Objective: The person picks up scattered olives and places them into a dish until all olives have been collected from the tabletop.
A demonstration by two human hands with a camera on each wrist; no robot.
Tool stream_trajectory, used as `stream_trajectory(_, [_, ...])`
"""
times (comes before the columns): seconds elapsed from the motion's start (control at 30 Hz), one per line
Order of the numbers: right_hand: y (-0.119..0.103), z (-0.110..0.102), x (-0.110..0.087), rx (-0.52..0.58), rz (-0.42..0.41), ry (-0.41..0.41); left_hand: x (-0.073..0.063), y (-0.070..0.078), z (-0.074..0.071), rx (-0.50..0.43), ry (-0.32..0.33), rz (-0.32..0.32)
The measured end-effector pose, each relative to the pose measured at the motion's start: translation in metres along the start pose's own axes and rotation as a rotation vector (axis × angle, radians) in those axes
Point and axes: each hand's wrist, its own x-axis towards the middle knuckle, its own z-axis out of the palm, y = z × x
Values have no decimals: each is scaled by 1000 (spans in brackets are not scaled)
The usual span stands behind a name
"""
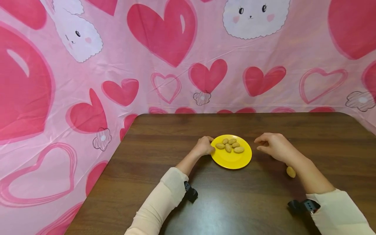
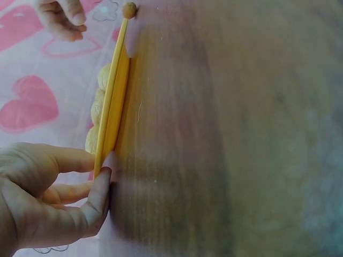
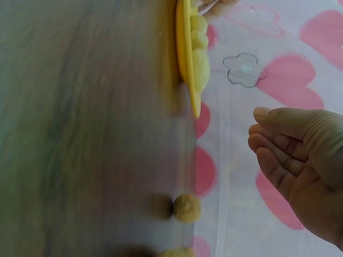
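My left hand (image 1: 204,146) pinches the left rim of a round yellow plate (image 1: 230,162) between thumb and fingers. In the left wrist view the plate (image 2: 119,104) appears edge-on, with the fingertips at its rim. Several tan, oval, nut-like pieces (image 1: 239,149) lie grouped on the plate's far half. Just right of the plate, my right hand (image 1: 277,147) hovers above the table, fingers loosely bent and nothing between them. A similar tan piece (image 1: 290,172) lies on the table below the right wrist. The right wrist view shows two loose pieces, one round-looking piece (image 3: 187,208) and another cut off below.
A dark brown wooden table (image 1: 229,202) bears everything. Behind it and to the left hangs a pink cloth (image 1: 176,81) with hearts and white animal faces. Black straps with small devices (image 1: 304,206) sit at both wrists.
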Motion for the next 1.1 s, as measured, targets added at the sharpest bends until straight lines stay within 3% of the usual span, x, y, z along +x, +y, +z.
stream_trajectory(0.2, [13,-3,-11,12,51,-23,1,0,0,-12,-13,-10])
stream_trajectory(0.53, [38,-9,-24,-44,58,-22,2,0,0,-1,-8,-4])
stream_trajectory(1.1, [57,-6,-23,17,143,-124,0,1,0,0,-2,-8])
